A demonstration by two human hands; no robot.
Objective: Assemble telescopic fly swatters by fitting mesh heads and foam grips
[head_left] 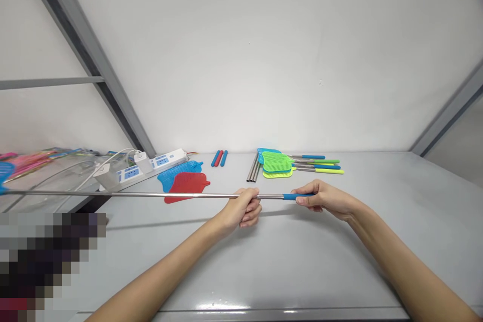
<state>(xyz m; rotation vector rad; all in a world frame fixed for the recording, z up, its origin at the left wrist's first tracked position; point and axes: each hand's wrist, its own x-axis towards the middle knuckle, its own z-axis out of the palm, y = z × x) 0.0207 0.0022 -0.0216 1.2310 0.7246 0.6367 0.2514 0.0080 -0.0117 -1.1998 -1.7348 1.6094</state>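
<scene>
Fingers (pixel 252 215) of your left hand (pixel 243 207) are curled snugly around the metal shaft (pixel 151 194) of a long fly swatter, thumb lying along the top, while those of your right hand (pixel 322 198) are drawn together in a lighter pinch on its blue handle (pixel 290 196), the far end of which is hidden in your grasp. You have the swatter level above the table (pixel 302 266), its shadow falling on the surface, with the shaft reaching far to your left and its blue head (pixel 4 176) cut off by the edge of the view. Judging by the two grips, the step in hand is work at the handle end, the left hand steadying and the right hand minding the handle; whether you are twisting, pushing or pulling there, you cannot tell from one moment. Moving well from this pose would call for a firm left grip, handle and shaft in line, and care for the far end, which reaches past the power strip (pixel 162 162). Beyond the shaft lie a red swatter head (pixel 186 185) overlapping a blue one (pixel 175 175), three short loose grips (pixel 219 158), some bare metal tubes (pixel 252 168) and, just beside those, a pile of swatters (pixel 277 162).
</scene>
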